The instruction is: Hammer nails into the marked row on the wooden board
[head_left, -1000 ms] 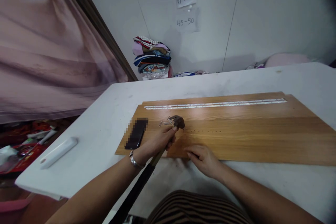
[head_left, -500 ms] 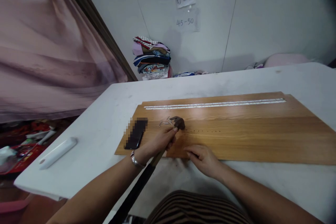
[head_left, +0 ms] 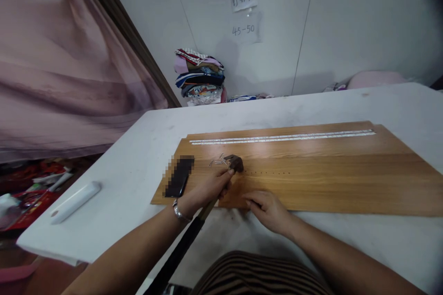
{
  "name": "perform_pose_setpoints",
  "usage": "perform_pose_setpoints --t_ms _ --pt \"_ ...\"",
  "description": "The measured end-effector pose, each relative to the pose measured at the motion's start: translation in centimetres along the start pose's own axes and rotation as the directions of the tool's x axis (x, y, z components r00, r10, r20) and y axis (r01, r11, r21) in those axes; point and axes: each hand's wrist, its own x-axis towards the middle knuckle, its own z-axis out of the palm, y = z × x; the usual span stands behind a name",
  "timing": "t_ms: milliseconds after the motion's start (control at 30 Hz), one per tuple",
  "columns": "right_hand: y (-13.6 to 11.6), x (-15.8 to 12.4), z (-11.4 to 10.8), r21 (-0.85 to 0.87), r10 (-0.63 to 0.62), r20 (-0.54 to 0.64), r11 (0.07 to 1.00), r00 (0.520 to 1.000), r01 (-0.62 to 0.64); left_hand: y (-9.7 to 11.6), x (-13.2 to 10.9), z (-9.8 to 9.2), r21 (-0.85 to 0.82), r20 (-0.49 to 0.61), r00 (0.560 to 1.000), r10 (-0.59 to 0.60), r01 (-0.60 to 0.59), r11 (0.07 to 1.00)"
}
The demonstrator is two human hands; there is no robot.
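Note:
My left hand [head_left: 216,184] grips the hammer [head_left: 236,163] close to its dark metal head, which rests on or just over the wooden board [head_left: 328,161]. The hammer's black handle slants down toward my body. Several loose nails [head_left: 218,162] lie just left of the head. To its right runs a row of small dark dots [head_left: 266,173] on the wood. My right hand [head_left: 268,207] rests at the board's front edge, fingers curled together; whether anything is between them is hidden.
A black phone [head_left: 180,177] lies on the board's left end, and two white strips [head_left: 284,138] run along the back. A white object [head_left: 76,202] sits on the white table [head_left: 128,147]. Folded clothes [head_left: 200,76] are stacked by the wall.

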Motion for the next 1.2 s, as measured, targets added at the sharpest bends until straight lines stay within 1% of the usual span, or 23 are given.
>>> perform_pose_setpoints --t_ms 333,533,700,833,1033,1200 --pt "-0.3 0.0 -0.2 0.017 -0.003 0.000 1.000 1.000 0.003 1.0 -0.6 -0.4 -0.057 -0.011 1.000 0.005 -0.005 0.998" --pt "0.1 -0.1 0.0 0.016 0.004 0.001 1.000 1.000 -0.004 0.6 -0.4 -0.3 -0.024 0.003 1.000 -0.005 0.005 1.000" --pt "0.0 0.0 0.0 0.009 0.007 0.010 1.000 1.000 -0.007 0.2 0.0 0.0 -0.008 -0.020 1.000 0.014 -0.014 1.000" --pt "-0.1 0.0 -0.1 0.006 0.009 0.009 1.000 1.000 -0.009 0.4 -0.1 -0.2 -0.019 0.010 1.000 0.013 -0.012 1.000" --pt "-0.3 0.0 -0.2 0.028 0.016 0.008 0.999 1.000 -0.016 1.0 -0.5 -0.6 -0.056 0.000 1.000 0.019 -0.019 0.998" --pt "-0.3 0.0 -0.2 0.019 0.022 0.015 1.000 1.000 -0.022 0.6 -0.3 -0.5 -0.025 -0.004 1.000 -0.008 0.008 1.000"
